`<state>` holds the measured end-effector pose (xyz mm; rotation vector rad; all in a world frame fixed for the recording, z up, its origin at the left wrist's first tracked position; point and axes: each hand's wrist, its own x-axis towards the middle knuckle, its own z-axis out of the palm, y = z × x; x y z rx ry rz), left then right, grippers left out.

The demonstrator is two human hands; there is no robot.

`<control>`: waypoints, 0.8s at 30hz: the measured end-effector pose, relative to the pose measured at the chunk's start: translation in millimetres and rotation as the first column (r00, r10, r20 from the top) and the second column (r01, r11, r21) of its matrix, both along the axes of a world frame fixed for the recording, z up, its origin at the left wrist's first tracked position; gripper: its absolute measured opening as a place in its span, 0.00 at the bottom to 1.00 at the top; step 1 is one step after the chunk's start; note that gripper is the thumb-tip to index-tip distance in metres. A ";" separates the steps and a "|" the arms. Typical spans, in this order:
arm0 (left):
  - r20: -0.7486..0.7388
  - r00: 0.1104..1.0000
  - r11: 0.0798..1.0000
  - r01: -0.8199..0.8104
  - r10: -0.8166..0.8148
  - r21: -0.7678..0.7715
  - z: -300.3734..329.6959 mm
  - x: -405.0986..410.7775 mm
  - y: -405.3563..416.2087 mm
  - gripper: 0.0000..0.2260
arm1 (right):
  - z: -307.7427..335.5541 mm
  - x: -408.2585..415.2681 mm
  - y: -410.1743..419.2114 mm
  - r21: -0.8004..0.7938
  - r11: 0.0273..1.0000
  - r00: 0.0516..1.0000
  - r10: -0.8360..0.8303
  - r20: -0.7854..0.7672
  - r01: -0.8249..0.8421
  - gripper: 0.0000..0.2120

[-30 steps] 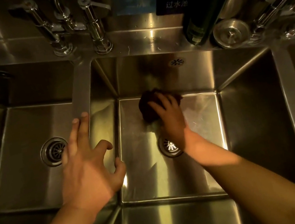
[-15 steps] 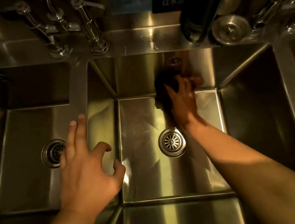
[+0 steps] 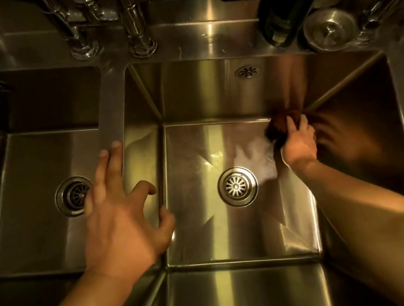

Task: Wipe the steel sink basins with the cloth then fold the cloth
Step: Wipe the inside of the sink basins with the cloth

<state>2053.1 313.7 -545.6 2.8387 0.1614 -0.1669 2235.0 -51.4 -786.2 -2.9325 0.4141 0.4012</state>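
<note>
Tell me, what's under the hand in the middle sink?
A dark cloth is under the right hand, pressed into the far right corner of the middle basin. Only its top edge shows; the hand covers the rest.

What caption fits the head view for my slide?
Right hand presses a dark crumpled cloth into the middle steel basin's far right corner.

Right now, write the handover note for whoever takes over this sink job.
Left hand: open, fingers spread, resting on the divider between the basins.
Right hand: grips the dark cloth, pressing it into the far right corner of the middle basin.
Done: the middle basin's floor shows a smear beside the drain, so wiping is under way there.
Left: the rest of the middle basin, the left basin, then folding the cloth.
</note>
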 end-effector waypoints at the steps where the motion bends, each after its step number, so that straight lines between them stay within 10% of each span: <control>1: 0.003 1.000 1.000 0.001 -0.001 0.006 -0.6 -0.2 0.6 0.15 | -3.1 0.8 2.8 0.008 1.000 1.000 -0.007 -0.004 0.007 0.37; 6: 0.012 1.000 1.000 -0.002 0.002 0.010 -2.0 0.1 0.5 0.15 | -18.9 -4.4 64.0 0.144 0.987 0.997 -0.080 0.009 0.077 0.31; 12: 0.008 1.000 1.000 -0.008 0.008 0.015 -2.0 0.0 -0.5 0.14 | -12.2 -25.2 175.2 0.230 0.934 0.960 0.279 0.007 -0.273 0.35; 24: -0.022 1.000 1.000 0.008 -0.007 0.026 -0.3 0.6 0.3 0.10 | -24.0 -158.7 215.8 0.309 0.454 0.494 0.867 0.065 -0.836 0.31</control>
